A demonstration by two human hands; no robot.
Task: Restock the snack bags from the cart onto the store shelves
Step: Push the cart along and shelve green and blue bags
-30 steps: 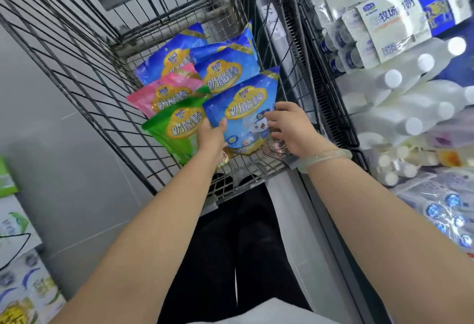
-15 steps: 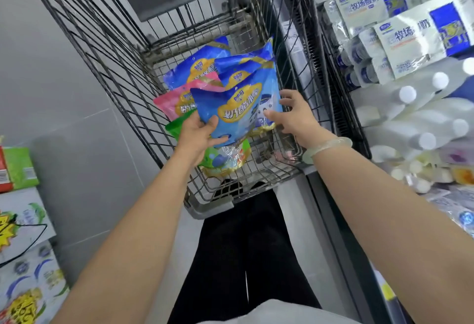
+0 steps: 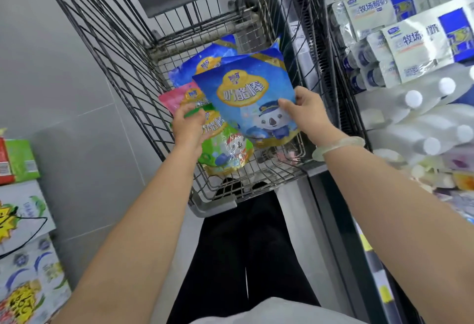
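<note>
A wire cart [image 3: 123, 67] in front of me holds several snack bags. My right hand [image 3: 306, 112] grips the right edge of a blue snack bag [image 3: 246, 98] and holds it lifted and tilted above the others. My left hand [image 3: 188, 125] closes on the top of a green snack bag [image 3: 225, 149] that lies near the cart's front. A pink snack bag [image 3: 177, 96] and another blue snack bag [image 3: 205, 61] lie behind them, partly covered.
The refrigerated store shelf [image 3: 343, 108] stands right of the cart, filled with white bottles [image 3: 423, 116] and blue-and-white milk packs [image 3: 410, 39]. Boxed goods [image 3: 23, 234] are stacked at the left. Grey floor tiles [image 3: 64, 93] lie left of the cart. My dark trousers [image 3: 246, 246] are below.
The blue bag has left my left hand and now hangs raised in my right hand alone. My left hand has moved down onto the green bag.
</note>
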